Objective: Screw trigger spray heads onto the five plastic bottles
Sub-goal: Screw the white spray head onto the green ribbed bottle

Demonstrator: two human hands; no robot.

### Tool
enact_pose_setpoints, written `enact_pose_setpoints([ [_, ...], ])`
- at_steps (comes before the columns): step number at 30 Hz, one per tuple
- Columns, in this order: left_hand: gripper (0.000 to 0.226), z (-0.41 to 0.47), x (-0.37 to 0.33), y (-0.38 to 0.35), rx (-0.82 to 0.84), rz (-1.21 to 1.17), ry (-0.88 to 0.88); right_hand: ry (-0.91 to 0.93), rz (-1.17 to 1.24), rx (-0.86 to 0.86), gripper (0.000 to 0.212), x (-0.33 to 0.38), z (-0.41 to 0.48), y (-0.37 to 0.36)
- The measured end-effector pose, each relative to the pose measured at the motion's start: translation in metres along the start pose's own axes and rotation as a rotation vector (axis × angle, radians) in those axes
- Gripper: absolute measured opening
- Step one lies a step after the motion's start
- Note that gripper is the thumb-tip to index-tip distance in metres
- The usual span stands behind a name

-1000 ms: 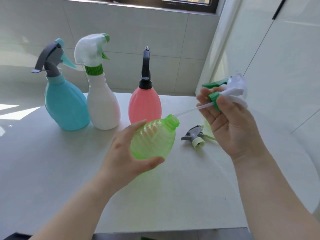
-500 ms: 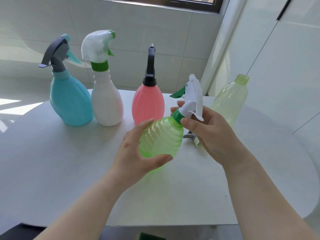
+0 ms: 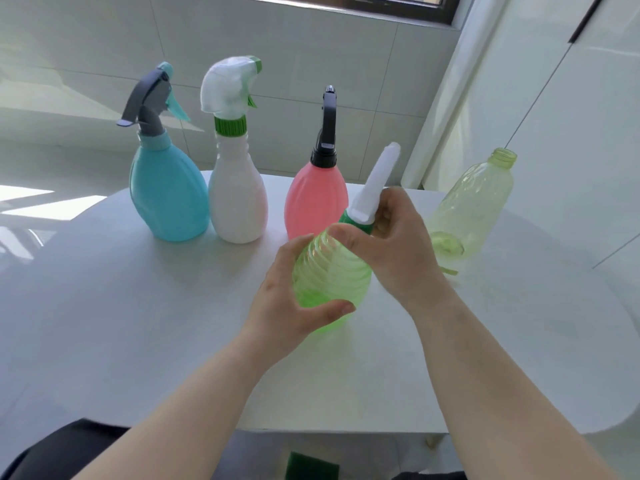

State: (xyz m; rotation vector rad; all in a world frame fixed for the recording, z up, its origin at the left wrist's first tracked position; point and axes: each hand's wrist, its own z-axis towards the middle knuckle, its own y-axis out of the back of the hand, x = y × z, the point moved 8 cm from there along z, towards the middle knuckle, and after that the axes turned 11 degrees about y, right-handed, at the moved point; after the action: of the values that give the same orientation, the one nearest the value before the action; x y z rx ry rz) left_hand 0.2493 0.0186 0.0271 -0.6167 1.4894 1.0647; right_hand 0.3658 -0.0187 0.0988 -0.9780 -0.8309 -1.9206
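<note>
1. No brand, label or readable writing is seen on any bottle or spray head.
2. A translucent green ribbed bottle (image 3: 330, 275), round-bellied with spiral ridges, is held tilted above the white counter (image 3: 138, 323), near the middle of the scene.
3. The bottle's belly is cupped by the left hand (image 3: 287, 303), with the thumb pressed across its near side; the grip is clenched on the bottle.
4. A white trigger spray head (image 3: 375, 183) with a green threaded collar is seated on the bottle's neck and points up and to the far right.
5. The collar and base of the spray head are wrapped by the right hand (image 3: 394, 244); the grip is clenched around them.
6. At the far left, a smooth opaque blue bottle (image 3: 168, 199) stands upright, fitted with a grey and teal trigger head.
7. Just to its right, a white waisted bottle (image 3: 238, 202) stands with a white trigger head on a ridged green collar.
8. A pink egg-shaped bottle (image 3: 317, 202) with faint vertical flutes stands behind the held bottle, topped by a black spray head.
9. At the far right, a pale yellow-green clear bottle (image 3: 479, 209) with a faceted surface stands with its neck uncapped.
10. A loose spray head is partly hidden behind the right hand, beside that bottle; its form cannot be told.
</note>
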Motion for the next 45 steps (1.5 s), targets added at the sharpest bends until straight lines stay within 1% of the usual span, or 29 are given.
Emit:
enact_pose_setpoints([
  [4, 0.072, 0.002, 0.006, -0.001, 0.036, -0.040, 0.038, -0.012, -0.074, 0.085, 0.034, 0.004, -0.002, -0.016],
  [6, 0.073, 0.003, 0.008, -0.001, 0.044, -0.032, 0.038, -0.011, -0.060, 0.113, 0.033, 0.005, -0.003, -0.017],
  [8, 0.072, 0.005, 0.008, -0.001, 0.056, -0.027, 0.036, -0.005, -0.040, 0.187, 0.033, 0.007, -0.005, -0.019],
  [10, 0.070, 0.007, 0.010, -0.001, 0.061, -0.031, 0.041, -0.005, 0.013, 0.239, 0.028, 0.010, -0.008, -0.019],
  [12, 0.069, 0.007, 0.012, -0.001, 0.065, -0.032, 0.045, 0.004, 0.112, 0.220, 0.023, 0.012, -0.010, -0.014],
  [13, 0.069, 0.008, 0.012, -0.001, 0.065, -0.031, 0.046, 0.011, 0.136, 0.201, 0.024, 0.011, -0.009, -0.011],
  [18, 0.073, 0.008, 0.016, -0.001, 0.070, -0.028, 0.052, 0.035, 0.099, 0.137, 0.027, 0.008, -0.008, -0.006],
  [20, 0.072, 0.008, 0.016, -0.001, 0.062, -0.020, 0.068, 0.031, 0.091, 0.103, 0.028, 0.005, -0.007, -0.005],
  [24, 0.072, 0.007, 0.015, 0.000, 0.048, -0.014, 0.077, 0.002, 0.043, 0.037, 0.037, -0.001, -0.006, -0.010],
  [25, 0.072, 0.007, 0.015, 0.000, 0.044, -0.017, 0.075, 0.009, 0.014, 0.039, 0.040, 0.000, -0.005, -0.012],
  [27, 0.073, 0.007, 0.013, 0.000, 0.046, -0.025, 0.070, 0.023, -0.040, 0.095, 0.040, 0.004, -0.004, -0.018],
  [29, 0.073, 0.007, 0.012, -0.001, 0.054, -0.032, 0.068, 0.024, -0.105, 0.162, 0.033, 0.006, -0.005, -0.023],
  [31, 0.071, 0.007, 0.012, 0.000, 0.059, -0.039, 0.066, 0.020, -0.138, 0.190, 0.027, 0.008, -0.006, -0.020],
  [35, 0.071, 0.007, 0.014, 0.000, 0.067, -0.052, 0.077, 0.011, -0.039, 0.246, 0.027, 0.009, -0.009, -0.015],
  [37, 0.070, 0.008, 0.015, -0.001, 0.061, -0.048, 0.075, 0.002, 0.002, 0.197, 0.025, 0.007, -0.009, -0.011],
  [39, 0.071, 0.008, 0.015, 0.000, 0.056, -0.048, 0.075, -0.006, 0.021, 0.085, 0.022, 0.004, -0.009, -0.007],
  [41, 0.071, 0.007, 0.014, 0.000, 0.052, -0.045, 0.078, -0.027, 0.007, -0.021, 0.028, -0.001, -0.010, -0.007],
  [42, 0.071, 0.007, 0.014, 0.000, 0.050, -0.043, 0.079, -0.041, -0.012, -0.047, 0.032, -0.003, -0.011, -0.007],
  [43, 0.071, 0.006, 0.013, 0.000, 0.049, -0.043, 0.080, -0.056, -0.026, -0.047, 0.036, -0.005, -0.011, -0.008],
  [45, 0.070, 0.006, 0.012, 0.000, 0.058, -0.050, 0.083, -0.079, -0.011, 0.012, 0.037, -0.007, -0.011, -0.011],
])
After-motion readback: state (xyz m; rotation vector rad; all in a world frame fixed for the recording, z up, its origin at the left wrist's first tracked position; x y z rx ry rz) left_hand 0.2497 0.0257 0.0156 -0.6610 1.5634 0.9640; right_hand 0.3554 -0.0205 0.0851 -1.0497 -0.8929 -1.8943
